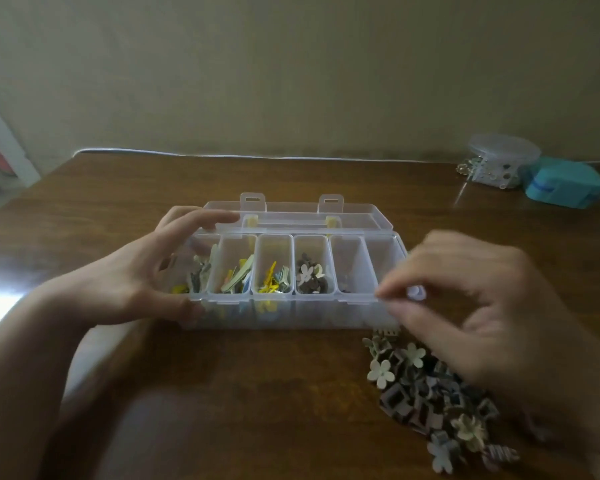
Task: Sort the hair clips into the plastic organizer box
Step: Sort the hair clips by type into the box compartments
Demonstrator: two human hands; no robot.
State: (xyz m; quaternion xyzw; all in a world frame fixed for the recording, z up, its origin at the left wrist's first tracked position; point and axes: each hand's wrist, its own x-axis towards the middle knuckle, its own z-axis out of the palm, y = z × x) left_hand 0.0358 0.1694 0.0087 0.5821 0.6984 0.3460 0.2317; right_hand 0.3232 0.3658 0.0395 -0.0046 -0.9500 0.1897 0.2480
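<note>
A clear plastic organizer box (291, 311) stands in the middle of the wooden table, its lid (354, 209) folded back. Several compartments hold clips: yellow and blue ones on the left, flower clips (309, 275) in the fourth. My left hand (142, 271) grips the box's left end, thumb on the front, fingers over the back rim. My right hand (478, 306) hovers at the box's right front corner with thumb and forefinger pinched together; it is blurred and I cannot tell if anything is between them. A pile of flower and square hair clips (430, 393) lies below that hand.
At the table's far right stand a round clear container (499, 161) with small items and a teal box (565, 183). A white cable (257, 155) runs along the table's back edge against the wall. The table's left edge drops off near a bright glare.
</note>
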